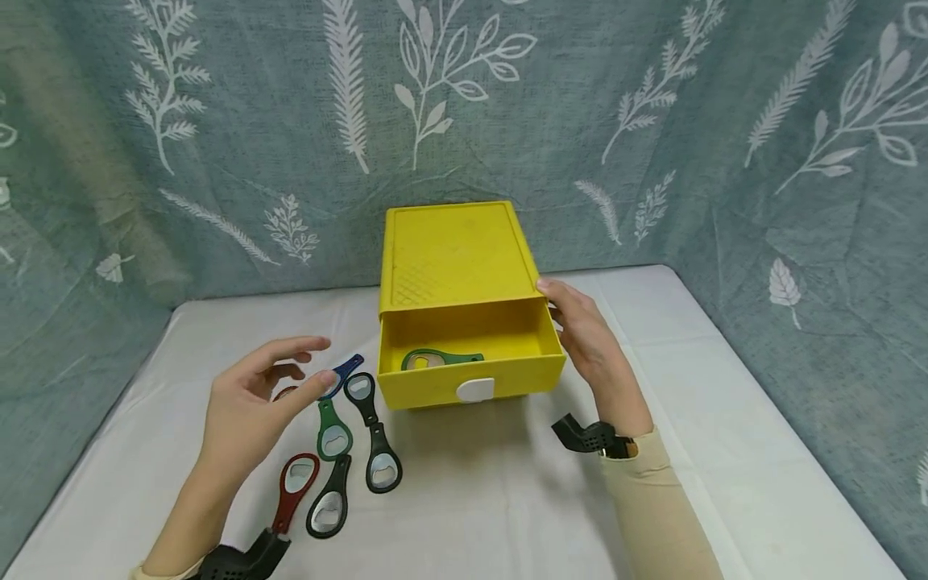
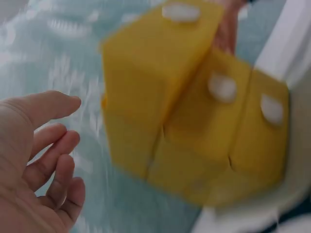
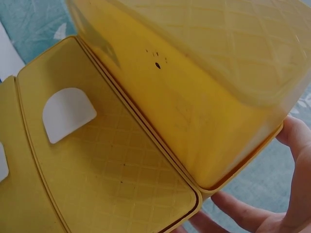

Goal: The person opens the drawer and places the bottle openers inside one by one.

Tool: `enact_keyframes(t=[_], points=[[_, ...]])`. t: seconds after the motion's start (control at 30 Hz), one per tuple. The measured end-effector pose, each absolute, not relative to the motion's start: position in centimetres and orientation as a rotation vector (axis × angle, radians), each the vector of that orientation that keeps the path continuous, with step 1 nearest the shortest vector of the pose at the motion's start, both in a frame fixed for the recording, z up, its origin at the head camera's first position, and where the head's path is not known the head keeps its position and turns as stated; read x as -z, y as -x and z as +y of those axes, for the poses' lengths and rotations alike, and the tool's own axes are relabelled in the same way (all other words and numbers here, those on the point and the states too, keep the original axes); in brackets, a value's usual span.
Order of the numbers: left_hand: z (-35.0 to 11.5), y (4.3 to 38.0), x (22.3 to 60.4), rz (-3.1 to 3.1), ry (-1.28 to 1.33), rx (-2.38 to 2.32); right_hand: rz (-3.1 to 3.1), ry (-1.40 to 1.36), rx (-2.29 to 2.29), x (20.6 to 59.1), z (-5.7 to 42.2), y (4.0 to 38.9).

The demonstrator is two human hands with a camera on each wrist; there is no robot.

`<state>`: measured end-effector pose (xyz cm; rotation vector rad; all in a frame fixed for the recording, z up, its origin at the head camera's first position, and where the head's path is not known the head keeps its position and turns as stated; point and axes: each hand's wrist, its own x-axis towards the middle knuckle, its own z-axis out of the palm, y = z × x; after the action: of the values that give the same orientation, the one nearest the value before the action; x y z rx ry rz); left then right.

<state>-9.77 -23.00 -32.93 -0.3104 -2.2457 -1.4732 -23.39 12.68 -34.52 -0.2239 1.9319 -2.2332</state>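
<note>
A yellow drawer box (image 1: 457, 250) stands at the back of the table, its top drawer (image 1: 419, 391) pulled out. Inside the drawer lies a green bottle opener (image 1: 453, 357). My right hand (image 1: 590, 338) holds the box's right side near the front, one fingertip on the top edge and other fingers lower along the side. To the left, my left hand (image 1: 250, 403) hovers beside several bottle openers, thumb and fingers apart with nothing between them. Nearest it are a blue bottle opener (image 1: 351, 365) and a green-handled bottle opener (image 1: 333, 439). A red-rimmed one is mostly hidden behind its fingers.
Black bottle openers (image 1: 383, 471) and a red bottle opener (image 1: 297, 475) lie on the white tablecloth (image 1: 464, 499). White tabs mark the drawer fronts, including the lower drawer (image 3: 116, 170). A green patterned curtain (image 1: 275, 145) hangs behind the box and along both sides.
</note>
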Motion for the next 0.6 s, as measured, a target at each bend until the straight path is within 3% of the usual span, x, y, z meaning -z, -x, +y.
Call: enact_keyframes(t=[0.37,0.6], points=[[-32.0,7.3,40.8,-2.031,-0.388,1.828,1.929,0.236,2.234,34.3,12.7,23.4],[-33.4,6.9,41.9,-1.901,-0.493,1.873,1.925,0.229,2.231,34.6,12.6,23.3]])
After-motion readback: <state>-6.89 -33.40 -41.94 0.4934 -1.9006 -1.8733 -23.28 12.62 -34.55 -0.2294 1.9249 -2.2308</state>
